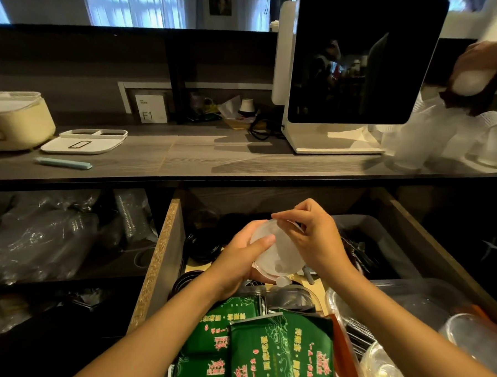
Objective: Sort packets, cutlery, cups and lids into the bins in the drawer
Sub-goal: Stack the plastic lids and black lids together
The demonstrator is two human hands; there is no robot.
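From the head camera, both hands meet over the open drawer (159, 268); the left hand (239, 258) cups a small stack of clear round lids (276, 253) from below, its fingers curled around the rim and the thumb lying across the top; the right hand (310, 237) pinches the upper edge of the same stack with thumb and forefinger, the other fingers bent. The lids are held above the middle of the drawer, not touching any bin. Near the camera, green packets (267, 354) lie in a clear bin (330, 339); on the right, another clear bin (420, 300) holds transparent cups (477, 346). On the counter (199, 159) stands a dark screen (361, 58); a white tray (86, 142) lies at the left.
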